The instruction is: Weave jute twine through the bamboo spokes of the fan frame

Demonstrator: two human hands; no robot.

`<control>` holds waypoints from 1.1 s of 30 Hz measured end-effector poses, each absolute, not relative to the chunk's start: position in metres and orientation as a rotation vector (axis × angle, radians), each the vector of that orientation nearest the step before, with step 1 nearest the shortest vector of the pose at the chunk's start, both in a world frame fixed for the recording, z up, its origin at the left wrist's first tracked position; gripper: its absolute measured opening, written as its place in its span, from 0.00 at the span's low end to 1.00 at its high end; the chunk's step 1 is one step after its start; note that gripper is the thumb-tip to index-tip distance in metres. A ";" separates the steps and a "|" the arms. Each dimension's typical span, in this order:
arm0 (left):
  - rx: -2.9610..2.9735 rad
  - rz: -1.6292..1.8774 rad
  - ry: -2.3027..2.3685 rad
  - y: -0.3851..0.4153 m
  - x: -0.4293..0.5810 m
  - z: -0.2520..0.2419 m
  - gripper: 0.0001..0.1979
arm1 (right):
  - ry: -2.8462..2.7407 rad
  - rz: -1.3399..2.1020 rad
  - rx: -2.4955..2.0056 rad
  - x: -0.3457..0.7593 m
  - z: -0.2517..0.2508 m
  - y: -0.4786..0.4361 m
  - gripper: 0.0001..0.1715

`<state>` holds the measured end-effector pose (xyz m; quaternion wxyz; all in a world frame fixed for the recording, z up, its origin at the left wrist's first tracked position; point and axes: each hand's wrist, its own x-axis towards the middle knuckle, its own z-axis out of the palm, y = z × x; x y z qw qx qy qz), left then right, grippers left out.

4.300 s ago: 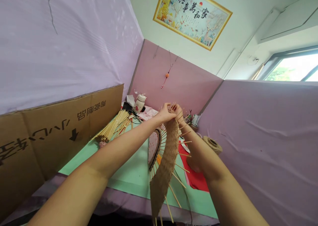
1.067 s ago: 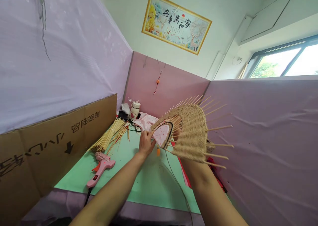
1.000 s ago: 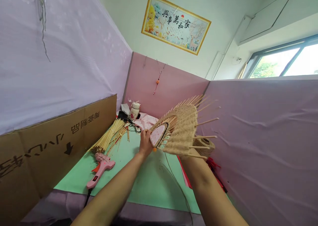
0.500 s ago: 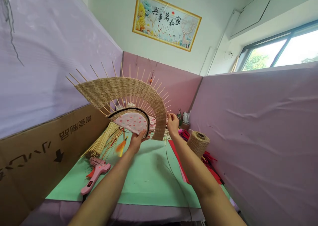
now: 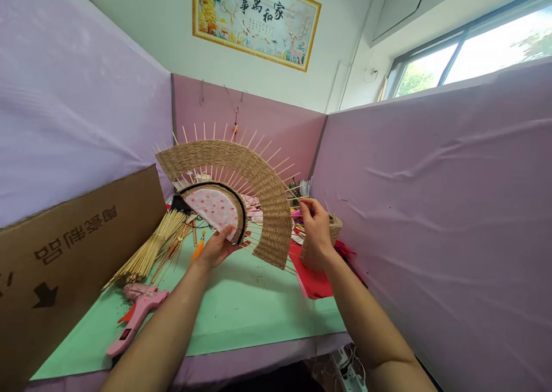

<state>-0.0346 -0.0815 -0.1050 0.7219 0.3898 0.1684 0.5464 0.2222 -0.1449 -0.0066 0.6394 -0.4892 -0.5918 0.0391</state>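
A half-round woven fan (image 5: 228, 156) hangs in the air above the table, its tan twine band woven over thin sticks that jut out past the rim. Its core is a pink-and-white half disc (image 5: 211, 206) with red dots and a black edging. At the lower edge of that disc, my left hand (image 5: 218, 248) grips the fan with the thumb in front. My right hand (image 5: 317, 222) is closed in a pinch at the stick ends on the fan's right side. Whether a stick or twine is between those fingertips is too small to tell.
On the green table top (image 5: 254, 317) lie a bundle of thin sticks (image 5: 149, 245) and a pink glue gun (image 5: 138, 311). A cardboard box (image 5: 86, 254) stands at left. Red sheets (image 5: 317, 285) and a twine spool (image 5: 335, 226) sit behind my right arm. A power strip (image 5: 349, 375) is below.
The fan has turned clockwise, its right end now lower. My right hand stays pinched beside its outer edge. The view has swung right, and the loose cord over the table no longer shows.
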 end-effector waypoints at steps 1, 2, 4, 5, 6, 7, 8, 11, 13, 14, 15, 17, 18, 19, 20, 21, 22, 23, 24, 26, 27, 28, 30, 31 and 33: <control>0.860 1.196 0.364 -0.081 -0.036 -0.106 0.11 | -1.342 0.096 -1.120 0.224 -0.005 -0.151 0.18; 0.857 1.185 0.356 -0.081 -0.037 -0.107 0.11 | -1.338 0.103 -1.129 0.225 -0.004 -0.156 0.17; 0.845 1.166 0.342 -0.079 -0.040 -0.109 0.11 | -1.356 0.098 -1.149 0.228 0.001 -0.165 0.16; 0.839 1.157 0.339 -0.078 -0.041 -0.110 0.11 | -1.376 0.084 -1.163 0.229 0.004 -0.169 0.16; 0.834 1.150 0.337 -0.078 -0.043 -0.110 0.12 | -1.398 0.068 -1.176 0.231 0.007 -0.173 0.15; 0.832 1.144 0.338 -0.077 -0.044 -0.111 0.12 | -1.419 0.058 -1.184 0.232 0.010 -0.176 0.15; 0.832 1.137 0.339 -0.076 -0.045 -0.111 0.12 | -1.438 0.058 -1.189 0.233 0.013 -0.179 0.15; 0.844 1.109 0.341 -0.075 -0.048 -0.111 0.11 | -1.476 0.084 -1.194 0.236 0.020 -0.188 0.16; 0.857 1.082 0.336 -0.074 -0.050 -0.112 0.10 | -1.495 0.092 -1.205 0.239 0.024 -0.193 0.16; 0.863 1.068 0.334 -0.073 -0.051 -0.113 0.10 | -1.506 0.094 -1.210 0.240 0.025 -0.195 0.16; 0.867 1.055 0.333 -0.072 -0.052 -0.114 0.10 | -1.522 0.103 -1.212 0.242 0.026 -0.197 0.15; 0.867 1.037 0.327 -0.071 -0.054 -0.118 0.11 | -1.561 0.135 -1.202 0.247 0.028 -0.200 0.15; 0.867 1.030 0.322 -0.070 -0.055 -0.119 0.11 | -1.573 0.148 -1.196 0.250 0.028 -0.201 0.15; 0.869 1.021 0.316 -0.069 -0.055 -0.120 0.11 | -1.579 0.156 -1.191 0.253 0.028 -0.202 0.15; 0.874 1.011 0.310 -0.069 -0.056 -0.121 0.12 | -1.581 0.160 -1.188 0.257 0.027 -0.203 0.15; 0.881 0.998 0.304 -0.069 -0.057 -0.122 0.12 | -1.582 0.166 -1.183 0.260 0.027 -0.203 0.15; 0.890 0.982 0.297 -0.069 -0.057 -0.122 0.11 | -1.585 0.181 -1.174 0.263 0.027 -0.204 0.14; 0.899 0.962 0.293 -0.069 -0.058 -0.122 0.11 | -1.587 0.213 -1.161 0.266 0.026 -0.204 0.14; 0.905 0.944 0.291 -0.069 -0.058 -0.122 0.11 | -1.585 0.264 -1.144 0.268 0.026 -0.205 0.13; 0.906 0.918 0.297 -0.068 -0.059 -0.122 0.11 | -1.546 0.381 -1.116 0.270 0.025 -0.205 0.13; 0.902 0.913 0.306 -0.068 -0.059 -0.123 0.11 | -1.509 0.422 -1.113 0.271 0.024 -0.204 0.13; 0.897 0.912 0.315 -0.067 -0.060 -0.123 0.11 | -1.469 0.447 -1.116 0.271 0.023 -0.204 0.14; 0.892 0.918 0.326 -0.066 -0.060 -0.126 0.11 | -1.405 0.460 -1.129 0.271 0.020 -0.202 0.14; 0.893 0.918 0.327 -0.066 -0.060 -0.126 0.11 | -1.389 0.461 -1.136 0.271 0.018 -0.201 0.15; 0.893 0.909 0.330 -0.066 -0.060 -0.127 0.11 | -1.395 0.467 -1.152 0.270 0.014 -0.200 0.16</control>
